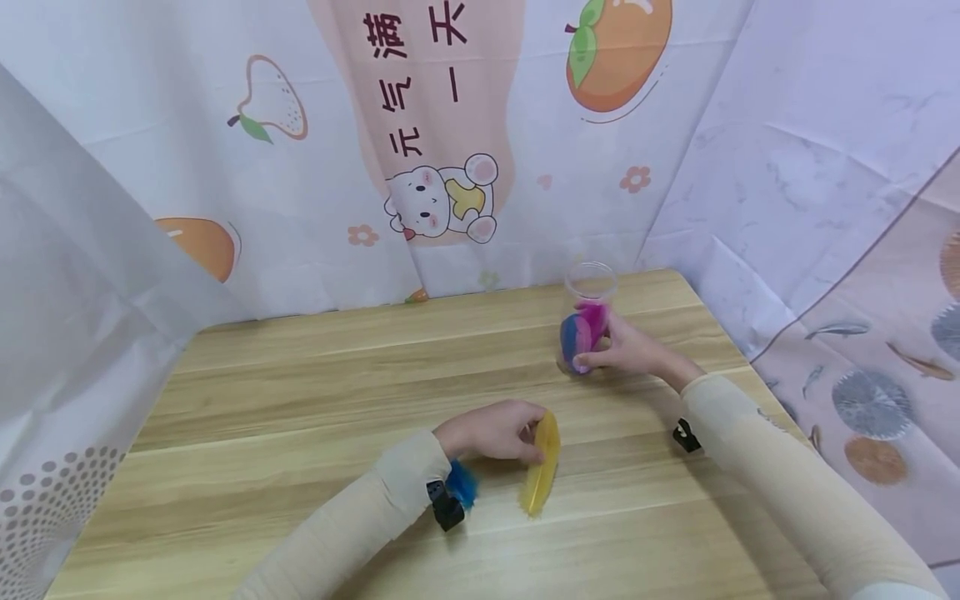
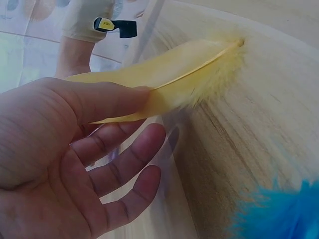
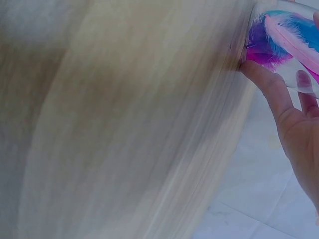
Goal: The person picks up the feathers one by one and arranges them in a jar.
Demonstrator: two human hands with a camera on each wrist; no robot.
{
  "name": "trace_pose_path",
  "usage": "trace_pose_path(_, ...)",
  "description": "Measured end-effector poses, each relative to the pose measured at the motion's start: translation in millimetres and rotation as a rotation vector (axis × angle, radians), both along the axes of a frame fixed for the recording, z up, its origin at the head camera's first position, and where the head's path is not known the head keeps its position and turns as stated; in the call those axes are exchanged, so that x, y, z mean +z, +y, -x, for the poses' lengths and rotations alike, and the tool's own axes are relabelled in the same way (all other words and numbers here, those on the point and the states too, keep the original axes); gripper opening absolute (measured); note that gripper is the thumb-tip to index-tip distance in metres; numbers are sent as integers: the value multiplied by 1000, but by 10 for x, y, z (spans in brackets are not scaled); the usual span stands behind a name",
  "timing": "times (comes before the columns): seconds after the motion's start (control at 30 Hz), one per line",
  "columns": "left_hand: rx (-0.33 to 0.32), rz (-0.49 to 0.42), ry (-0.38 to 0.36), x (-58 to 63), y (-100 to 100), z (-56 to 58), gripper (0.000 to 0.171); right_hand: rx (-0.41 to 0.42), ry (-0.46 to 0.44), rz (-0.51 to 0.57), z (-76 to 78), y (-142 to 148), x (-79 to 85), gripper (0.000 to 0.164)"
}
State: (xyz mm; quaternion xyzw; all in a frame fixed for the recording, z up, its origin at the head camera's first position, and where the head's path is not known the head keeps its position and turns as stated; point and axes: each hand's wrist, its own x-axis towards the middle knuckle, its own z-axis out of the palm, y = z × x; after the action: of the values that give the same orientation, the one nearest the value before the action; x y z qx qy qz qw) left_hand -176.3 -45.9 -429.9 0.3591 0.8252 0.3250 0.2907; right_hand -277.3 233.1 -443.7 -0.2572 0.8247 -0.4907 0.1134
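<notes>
My left hand [image 1: 497, 429] pinches a yellow feather [image 1: 543, 468] between thumb and fingers, over the table's middle. In the left wrist view the feather's fluffy quill end points away from the hand, and the other fingers are loosely bent below it. Towards the back right, my right hand [image 1: 632, 348] grips the lower part of an upright clear cup [image 1: 591, 285]. Through its wall show blue, purple, magenta and pale pink feathers [image 3: 286, 40]. A bright blue feather [image 2: 286, 214] lies on the table beside the left wrist, partly hidden by the wrist strap in the head view.
The wood-grain table [image 1: 315, 400] has its back edge against a printed white curtain [image 1: 300, 208]. More cloth hangs at the left and right sides. A black wrist mount [image 1: 446, 505] sits on the left sleeve, another black mount [image 1: 686, 435] on the right.
</notes>
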Motion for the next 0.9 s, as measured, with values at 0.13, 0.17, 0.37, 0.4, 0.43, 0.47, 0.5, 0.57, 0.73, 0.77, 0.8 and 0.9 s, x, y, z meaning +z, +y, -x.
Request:
trace_pose_path(0.13,-13,-2,12,29,7,-2,14,-1,9,-9,-1,2,-4,93)
trace_pose_path(0.17,-16,-1,16,35,7,-2,14,-1,10,-9,-1,1,-5,93)
trace_pose_path(0.37,-17,10,30,40,-1,10,13,6,8,-11,-6,-11,8,93)
trace_pose_path(0.4,-16,10,30,38,0,13,14,7,7,-10,-8,-14,11,93)
trace_pose_path(0.43,-16,9,28,35,4,14,14,7,5,-9,-11,-12,12,94)
trace_pose_path(0.47,-15,10,28,35,8,13,14,8,4,-8,-13,-11,12,93)
trace_pose_path(0.5,-15,10,30,38,12,9,14,10,4,-7,-15,-10,12,93)
trace_pose_path(0.57,-17,6,26,39,14,13,14,12,6,-4,-12,-13,11,93)
trace_pose_path(0.73,-11,-39,-19,63,6,29,13,18,9,2,-3,-18,6,93)
trace_pose_path(0.77,-11,-49,-25,74,3,33,13,17,9,3,-2,-16,4,93)
trace_pose_path(0.8,-12,-59,-28,86,0,39,13,16,9,2,0,-15,3,93)
trace_pose_path(0.9,-24,-73,-16,112,-2,68,13,14,7,2,9,-10,-1,93)
